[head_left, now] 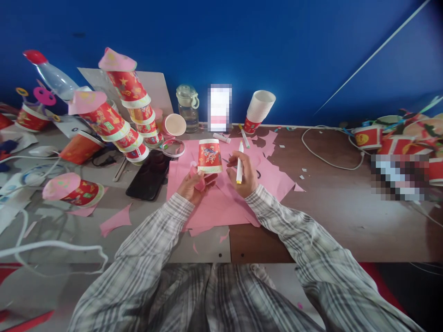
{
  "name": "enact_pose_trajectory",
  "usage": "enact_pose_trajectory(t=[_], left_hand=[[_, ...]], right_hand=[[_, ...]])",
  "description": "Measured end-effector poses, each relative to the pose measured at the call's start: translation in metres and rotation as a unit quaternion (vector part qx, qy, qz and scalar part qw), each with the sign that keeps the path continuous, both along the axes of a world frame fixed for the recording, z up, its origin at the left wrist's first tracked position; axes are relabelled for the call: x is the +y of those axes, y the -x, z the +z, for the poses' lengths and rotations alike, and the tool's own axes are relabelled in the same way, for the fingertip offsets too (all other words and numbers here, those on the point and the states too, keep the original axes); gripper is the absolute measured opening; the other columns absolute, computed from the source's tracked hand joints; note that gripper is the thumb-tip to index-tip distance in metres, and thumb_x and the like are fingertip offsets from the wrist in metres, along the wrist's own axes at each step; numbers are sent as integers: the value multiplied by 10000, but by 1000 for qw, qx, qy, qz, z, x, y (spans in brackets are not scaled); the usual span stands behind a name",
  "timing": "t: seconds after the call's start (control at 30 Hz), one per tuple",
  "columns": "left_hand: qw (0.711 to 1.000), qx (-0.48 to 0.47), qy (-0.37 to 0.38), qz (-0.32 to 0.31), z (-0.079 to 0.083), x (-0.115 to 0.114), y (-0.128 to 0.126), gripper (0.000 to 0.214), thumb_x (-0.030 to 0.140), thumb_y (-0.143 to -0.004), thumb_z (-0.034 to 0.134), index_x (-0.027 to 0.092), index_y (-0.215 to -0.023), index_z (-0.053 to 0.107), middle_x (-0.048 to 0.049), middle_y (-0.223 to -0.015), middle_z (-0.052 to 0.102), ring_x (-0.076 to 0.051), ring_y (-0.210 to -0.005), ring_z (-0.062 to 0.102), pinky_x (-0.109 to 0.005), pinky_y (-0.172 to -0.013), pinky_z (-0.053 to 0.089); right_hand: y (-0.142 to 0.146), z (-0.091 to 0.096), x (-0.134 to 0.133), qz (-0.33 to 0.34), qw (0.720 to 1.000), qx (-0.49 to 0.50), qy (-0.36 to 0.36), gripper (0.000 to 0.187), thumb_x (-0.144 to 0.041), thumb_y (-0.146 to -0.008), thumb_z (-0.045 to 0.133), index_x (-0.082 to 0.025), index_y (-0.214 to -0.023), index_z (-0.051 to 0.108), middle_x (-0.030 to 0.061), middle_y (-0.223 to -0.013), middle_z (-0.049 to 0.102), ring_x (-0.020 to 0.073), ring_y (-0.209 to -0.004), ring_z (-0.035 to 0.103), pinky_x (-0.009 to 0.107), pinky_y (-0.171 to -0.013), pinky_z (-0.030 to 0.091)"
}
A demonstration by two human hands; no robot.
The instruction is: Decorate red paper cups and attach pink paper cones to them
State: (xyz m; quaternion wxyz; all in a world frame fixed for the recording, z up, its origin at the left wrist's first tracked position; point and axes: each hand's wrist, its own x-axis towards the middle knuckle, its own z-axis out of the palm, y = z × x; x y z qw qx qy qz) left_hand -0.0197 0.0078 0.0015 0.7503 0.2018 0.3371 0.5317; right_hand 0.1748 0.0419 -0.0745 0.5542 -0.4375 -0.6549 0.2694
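Note:
My left hand (193,183) is closed around a small pink paper piece (200,183) and touches the base of a red paper cup (209,156) standing upside down on pink paper sheets (221,205). My right hand (244,173) grips a white marker (239,162) held upright just right of the cup. Both sleeves are grey plaid.
Stacks of red cups with pink paper caps (122,107) lean at the left. A black phone (149,174) lies beside the pink sheets. A stack of white cups (259,110), a glass jar (188,106), loose markers (222,137), a white cable (325,157) and more cups at far right.

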Motion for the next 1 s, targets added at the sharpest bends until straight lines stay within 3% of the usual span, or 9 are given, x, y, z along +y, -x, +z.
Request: enact_pose_trajectory(t=[0.17, 0.37, 0.53, 0.73, 0.87, 1.0], left_hand=[[1000, -17, -8, 0, 0, -2, 0, 599, 356, -469, 787, 176, -982, 535, -91, -1024, 584, -267, -966, 570, -405, -804, 467], [999, -40, -23, 2, 1, -5, -2, 526, 318, -525, 764, 186, -983, 539, -87, -1047, 585, -248, -965, 569, -397, -784, 501], [998, -53, -30, -27, -1, -4, -2, 545, 345, -561, 740, 175, -1034, 528, -116, -1086, 578, -271, -997, 560, -407, -789, 512], [996, -74, -1, -51, 0, -2, 2, 649, 415, -565, 723, 125, -1098, 494, -155, -1070, 590, -301, -942, 587, -474, -797, 506], [995, -99, 0, -28, -1, 0, 4, 597, 421, -602, 693, 134, -1089, 501, -129, -969, 635, -303, -897, 607, -536, -847, 463], [994, -109, 8, 10, -4, 4, 7, 583, 439, -585, 694, 150, -1061, 522, -110, -957, 643, -301, -898, 610, -538, -872, 446]], right_hand=[[-2, -4, 2, -7, 1000, 0, 11, 547, -496, -849, 886, -340, -1356, 751, 80, -1111, 846, 335, -919, 860, 629, -950, 810], [1, -8, -3, 4, 1000, -2, 4, 520, -524, -865, 901, -362, -1339, 765, 104, -1151, 876, 386, -932, 895, 705, -994, 818], [2, -17, -3, 23, 998, -23, -49, 522, -494, -951, 865, -330, -1434, 754, 156, -1218, 905, 397, -977, 939, 650, -947, 836], [1, -33, 2, -3, 993, -87, -85, 497, -484, -1072, 750, -292, -1528, 698, 125, -1205, 879, 338, -957, 927, 568, -896, 827], [2, -41, 4, -12, 989, -114, -89, 548, -428, -1044, 774, -283, -1564, 685, 122, -1203, 863, 356, -1031, 926, 534, -865, 820], [1, -43, 4, -17, 984, -159, -76, 622, -307, -951, 809, -279, -1565, 713, 139, -1238, 859, 393, -1092, 902, 585, -938, 825]])
